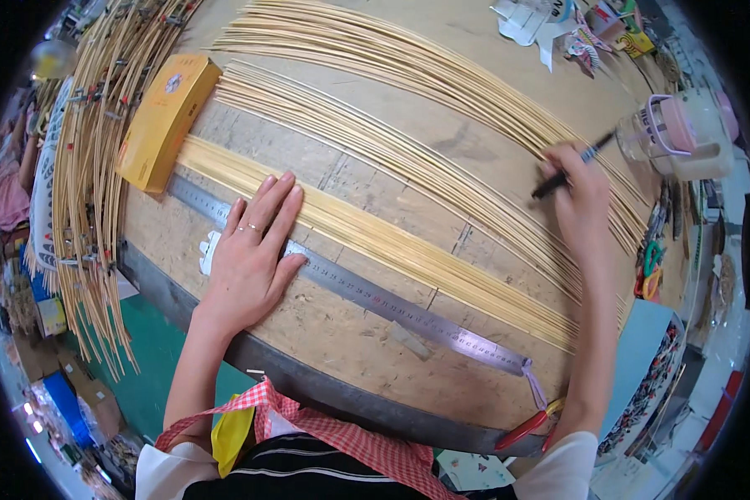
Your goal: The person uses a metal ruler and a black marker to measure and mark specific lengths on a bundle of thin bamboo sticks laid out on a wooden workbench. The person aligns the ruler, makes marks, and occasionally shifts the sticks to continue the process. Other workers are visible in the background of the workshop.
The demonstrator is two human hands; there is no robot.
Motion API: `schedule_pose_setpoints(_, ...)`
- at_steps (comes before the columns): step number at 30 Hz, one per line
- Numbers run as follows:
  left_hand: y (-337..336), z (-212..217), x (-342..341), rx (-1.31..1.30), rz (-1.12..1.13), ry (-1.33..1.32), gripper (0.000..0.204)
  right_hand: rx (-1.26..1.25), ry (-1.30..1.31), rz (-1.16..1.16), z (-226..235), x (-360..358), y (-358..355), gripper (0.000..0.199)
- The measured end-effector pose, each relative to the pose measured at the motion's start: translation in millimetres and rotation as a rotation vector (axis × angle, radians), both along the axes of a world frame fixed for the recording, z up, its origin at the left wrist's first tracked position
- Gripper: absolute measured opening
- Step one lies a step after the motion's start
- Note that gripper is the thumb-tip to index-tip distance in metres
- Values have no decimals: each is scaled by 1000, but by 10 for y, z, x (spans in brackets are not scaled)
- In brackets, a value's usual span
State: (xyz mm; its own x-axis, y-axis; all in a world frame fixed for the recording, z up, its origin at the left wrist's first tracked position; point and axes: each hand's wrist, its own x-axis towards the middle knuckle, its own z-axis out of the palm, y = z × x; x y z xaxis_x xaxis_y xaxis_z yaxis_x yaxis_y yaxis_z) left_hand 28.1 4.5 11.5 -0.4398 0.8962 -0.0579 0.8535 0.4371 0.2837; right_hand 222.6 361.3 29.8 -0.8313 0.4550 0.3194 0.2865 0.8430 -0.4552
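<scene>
1. Pressing flat, the left hand lies palm down, fingers spread, across the steel ruler and the near band of bamboo strips.
2. Right hand, far along the ruler's right end, fingers closed round a black pen, tip on the far strips.
3. Surface: chipboard worktable; cluttered workshop around it.
4. Counts: one ruler, one pen, one yellow box at the ruler's left end, three strip bundles, one pink-lidded jar beyond the pen.
</scene>
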Motion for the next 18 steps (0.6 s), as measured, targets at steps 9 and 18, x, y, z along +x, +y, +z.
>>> schedule_pose_setpoints(9,-2,47,-31,-5,3,-21,83,71,-160,-28,-123,-195,123,16)
schedule_pose_setpoints(18,-37,4,-60,6,-19,-27,85,43,29,-57,184,339,-200,14)
